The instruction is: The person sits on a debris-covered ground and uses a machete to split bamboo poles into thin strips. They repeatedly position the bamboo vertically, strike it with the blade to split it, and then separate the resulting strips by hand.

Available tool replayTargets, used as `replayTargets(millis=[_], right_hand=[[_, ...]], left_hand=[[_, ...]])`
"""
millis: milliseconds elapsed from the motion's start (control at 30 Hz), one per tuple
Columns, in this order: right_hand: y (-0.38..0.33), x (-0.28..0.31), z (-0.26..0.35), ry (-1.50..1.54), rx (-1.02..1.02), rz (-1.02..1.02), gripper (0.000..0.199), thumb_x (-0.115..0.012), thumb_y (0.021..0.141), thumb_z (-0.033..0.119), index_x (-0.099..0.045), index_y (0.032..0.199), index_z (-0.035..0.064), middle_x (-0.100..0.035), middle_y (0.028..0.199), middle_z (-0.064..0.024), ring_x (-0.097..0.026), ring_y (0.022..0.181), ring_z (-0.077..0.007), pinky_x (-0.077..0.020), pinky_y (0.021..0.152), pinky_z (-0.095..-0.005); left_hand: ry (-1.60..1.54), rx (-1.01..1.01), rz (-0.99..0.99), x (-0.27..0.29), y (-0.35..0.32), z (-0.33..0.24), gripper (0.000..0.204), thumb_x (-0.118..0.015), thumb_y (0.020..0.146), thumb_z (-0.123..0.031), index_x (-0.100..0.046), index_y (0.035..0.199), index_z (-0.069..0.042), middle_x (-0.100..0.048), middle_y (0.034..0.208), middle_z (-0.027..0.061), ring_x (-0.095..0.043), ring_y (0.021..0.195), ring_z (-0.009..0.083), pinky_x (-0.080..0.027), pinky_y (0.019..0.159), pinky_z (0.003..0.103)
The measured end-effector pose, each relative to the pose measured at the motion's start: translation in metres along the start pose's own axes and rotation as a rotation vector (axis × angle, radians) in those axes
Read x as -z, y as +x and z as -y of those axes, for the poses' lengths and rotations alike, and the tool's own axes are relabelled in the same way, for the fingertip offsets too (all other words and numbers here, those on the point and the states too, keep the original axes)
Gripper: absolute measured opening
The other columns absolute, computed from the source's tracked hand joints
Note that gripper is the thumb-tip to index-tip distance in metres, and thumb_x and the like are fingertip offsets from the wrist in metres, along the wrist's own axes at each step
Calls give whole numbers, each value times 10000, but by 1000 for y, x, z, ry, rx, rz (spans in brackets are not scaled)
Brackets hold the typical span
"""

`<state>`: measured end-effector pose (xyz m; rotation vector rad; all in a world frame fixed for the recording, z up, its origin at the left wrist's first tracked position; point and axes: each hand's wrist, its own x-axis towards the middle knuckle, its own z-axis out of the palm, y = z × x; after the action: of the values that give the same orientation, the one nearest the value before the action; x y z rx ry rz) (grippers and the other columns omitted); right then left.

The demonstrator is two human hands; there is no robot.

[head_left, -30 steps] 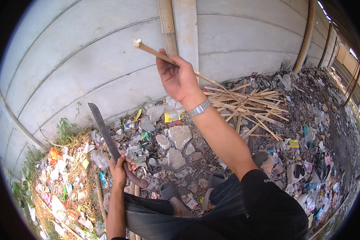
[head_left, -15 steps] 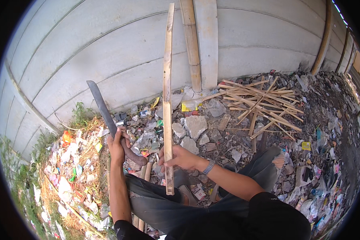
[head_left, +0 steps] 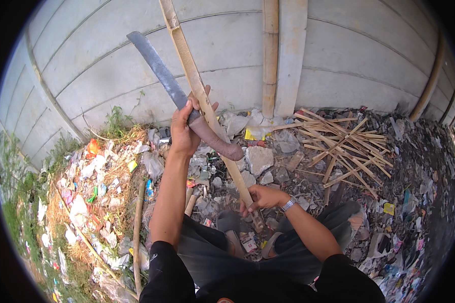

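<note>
One bamboo slat (head_left: 202, 96) is held near the middle of the view. Its long axis runs from the lower end at about 5 o'clock, near the feet, up to the top edge of the picture at about 11 o'clock, so it is tilted to the person's left. The upper end is cut off by the frame.

The right hand (head_left: 260, 198) is closed around the lower part of the slat; a wristwatch (head_left: 288, 204) is worn on that wrist. The left hand (head_left: 187, 126) is clenched on the handle of one machete (head_left: 162, 76). The blade points toward 11 o'clock, roughly parallel to the slat and just to its left. The brown handle end (head_left: 222, 144) projects toward 4 o'clock and crosses in front of the slat. Whether the left fingers also touch the slat cannot be told.

Two upright poles (head_left: 270, 55) are seen against the grey concrete wall (head_left: 364, 55) at 12 o'clock. A heap of split bamboo strips (head_left: 344, 146) lies on the ground at 2 to 3 o'clock; their number cannot be counted. Stones and rubble (head_left: 260, 159) lie below the wall. Scattered litter (head_left: 91, 177) and weeds are seen at 8 to 9 o'clock. One loose stick (head_left: 138, 227) lies along the ground at 7 o'clock, beside the left arm.
</note>
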<state>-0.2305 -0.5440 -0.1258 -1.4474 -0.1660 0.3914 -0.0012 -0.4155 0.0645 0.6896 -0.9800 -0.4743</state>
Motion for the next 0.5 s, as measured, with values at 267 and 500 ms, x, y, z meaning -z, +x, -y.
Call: replayTargets(millis=[267, 500], right_hand=[[-18, 11, 38, -436, 5, -564, 711, -645, 766, -57, -386, 1425, 6, -488, 1439, -201, -618, 1228, -309, -528, 954, -418], [2, -12, 121, -1029, 497, -1164, 722, -746, 724, 91, -447, 1376, 11, -560, 1194, -196, -500, 1181, -404, -406, 1039, -491]], left_hand=[[398, -99, -207, -26, -1, 60, 264, -553, 1044, -304, -604, 932, -71, -615, 1196, 115, -491, 1290, 221, -434, 932, 383], [477, -109, -145, -32, -20, 113, 234, -536, 1061, -239, -630, 993, -35, -570, 1256, 133, -496, 981, 115, -439, 830, 320]])
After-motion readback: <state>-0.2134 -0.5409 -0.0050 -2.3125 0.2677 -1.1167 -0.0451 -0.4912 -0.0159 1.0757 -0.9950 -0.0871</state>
